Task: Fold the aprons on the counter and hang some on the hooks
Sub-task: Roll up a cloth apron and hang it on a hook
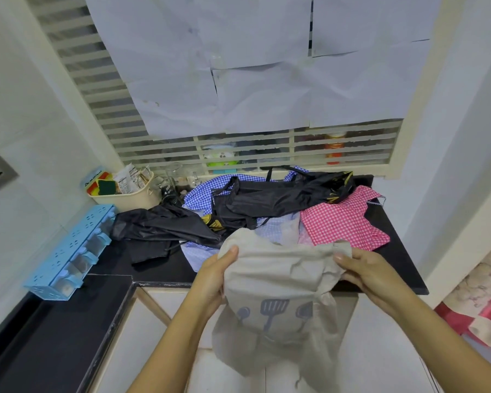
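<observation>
Beige cloth up front: I log the beige apron lifted off the heap and held at the near edge of the black tabletop. Its lower part droops down past the front edge. A grey spatula-and-spoon print shows on the hanging part.

Left hand: grips the apron's upper left edge, thumb on top and fingers curled behind the cloth.
Right hand: pinches the upper right corner, thumb laid over the fabric.
The cloth sags, crumpled, between the two hands.

Behind it, unfolded and piled on the tabletop:
- black apron across the middle, straps trailing, lying partly over the blue check apron
- second black apron to the left, bunched
- pink check apron to the right, touching the black one
- pale blue cloth under the heap, just behind the beige apron; I cannot tell what it is.

Left side: blue spice rack against the wall. A cream basket with sponges and packets sits in the back corner, glass jars beside it. Paper sheets cover most of the slatted window.
</observation>
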`<control>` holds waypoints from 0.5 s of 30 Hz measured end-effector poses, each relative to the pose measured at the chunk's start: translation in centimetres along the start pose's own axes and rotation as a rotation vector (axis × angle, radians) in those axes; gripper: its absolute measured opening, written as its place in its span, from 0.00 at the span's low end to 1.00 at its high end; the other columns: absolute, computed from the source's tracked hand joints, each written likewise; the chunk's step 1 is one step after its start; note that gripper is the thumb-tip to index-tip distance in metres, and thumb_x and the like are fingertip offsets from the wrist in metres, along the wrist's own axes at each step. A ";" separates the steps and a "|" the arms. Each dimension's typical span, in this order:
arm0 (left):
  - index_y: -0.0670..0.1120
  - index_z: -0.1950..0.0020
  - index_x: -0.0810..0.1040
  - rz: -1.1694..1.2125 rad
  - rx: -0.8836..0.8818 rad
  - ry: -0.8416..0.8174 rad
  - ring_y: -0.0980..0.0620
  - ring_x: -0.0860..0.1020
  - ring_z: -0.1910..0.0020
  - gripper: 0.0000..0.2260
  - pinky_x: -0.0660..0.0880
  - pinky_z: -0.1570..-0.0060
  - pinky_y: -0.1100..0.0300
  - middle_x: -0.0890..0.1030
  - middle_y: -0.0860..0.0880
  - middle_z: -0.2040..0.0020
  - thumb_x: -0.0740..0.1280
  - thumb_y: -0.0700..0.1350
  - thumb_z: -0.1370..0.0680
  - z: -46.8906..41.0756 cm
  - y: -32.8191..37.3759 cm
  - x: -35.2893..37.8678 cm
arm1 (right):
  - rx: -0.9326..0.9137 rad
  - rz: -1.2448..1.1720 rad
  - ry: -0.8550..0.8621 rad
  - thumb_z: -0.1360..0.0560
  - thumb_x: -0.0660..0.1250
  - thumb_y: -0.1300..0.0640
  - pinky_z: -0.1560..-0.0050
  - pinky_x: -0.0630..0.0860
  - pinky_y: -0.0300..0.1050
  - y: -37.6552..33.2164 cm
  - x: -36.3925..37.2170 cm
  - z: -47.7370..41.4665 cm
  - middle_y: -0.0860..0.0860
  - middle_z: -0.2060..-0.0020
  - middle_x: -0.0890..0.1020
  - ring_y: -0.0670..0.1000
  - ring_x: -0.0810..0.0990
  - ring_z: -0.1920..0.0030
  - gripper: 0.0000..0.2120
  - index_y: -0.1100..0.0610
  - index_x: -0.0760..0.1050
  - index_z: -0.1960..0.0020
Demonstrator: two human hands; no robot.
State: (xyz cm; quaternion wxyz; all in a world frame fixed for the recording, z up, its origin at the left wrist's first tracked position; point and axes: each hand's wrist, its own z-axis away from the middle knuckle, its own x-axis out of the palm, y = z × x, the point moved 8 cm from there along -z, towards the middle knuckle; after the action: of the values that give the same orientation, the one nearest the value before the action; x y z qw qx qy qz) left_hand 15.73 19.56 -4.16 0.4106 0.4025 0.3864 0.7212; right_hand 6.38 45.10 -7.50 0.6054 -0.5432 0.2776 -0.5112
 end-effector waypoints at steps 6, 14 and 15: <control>0.40 0.53 0.80 -0.358 0.030 0.035 0.50 0.80 0.60 0.10 0.75 0.65 0.64 0.84 0.44 0.56 0.61 0.43 0.19 -0.4 0.3 -0.8 | 0.155 0.038 -0.114 0.44 0.83 0.49 0.49 0.81 0.43 -0.5 -3.8 0.2 0.58 0.47 0.83 0.55 0.82 0.46 0.31 0.63 0.82 0.46; 0.46 0.50 0.85 -0.382 -0.180 -0.177 0.52 0.83 0.55 0.13 0.77 0.51 0.58 0.85 0.46 0.49 0.63 0.51 0.20 -0.4 0.0 3.9 | 0.144 -0.110 -0.162 0.39 0.81 0.51 0.63 0.81 0.43 -4.7 -4.0 0.7 0.58 0.70 0.77 0.55 0.78 0.67 0.23 0.60 0.83 0.48; 0.47 0.46 0.83 -0.418 -0.165 -0.167 0.52 0.82 0.53 0.14 0.75 0.49 0.58 0.84 0.47 0.47 0.62 0.52 0.20 -0.7 0.3 4.2 | 0.123 -0.065 -0.180 0.43 0.82 0.47 0.61 0.81 0.44 -5.5 -4.0 0.8 0.59 0.69 0.76 0.56 0.78 0.66 0.29 0.60 0.83 0.46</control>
State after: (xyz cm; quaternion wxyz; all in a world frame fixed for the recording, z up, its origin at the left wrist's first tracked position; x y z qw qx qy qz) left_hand 13.62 23.05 -3.08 0.6129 0.3370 0.3659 0.6139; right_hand 4.01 49.68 -2.99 0.6433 -0.5575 0.1723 -0.4957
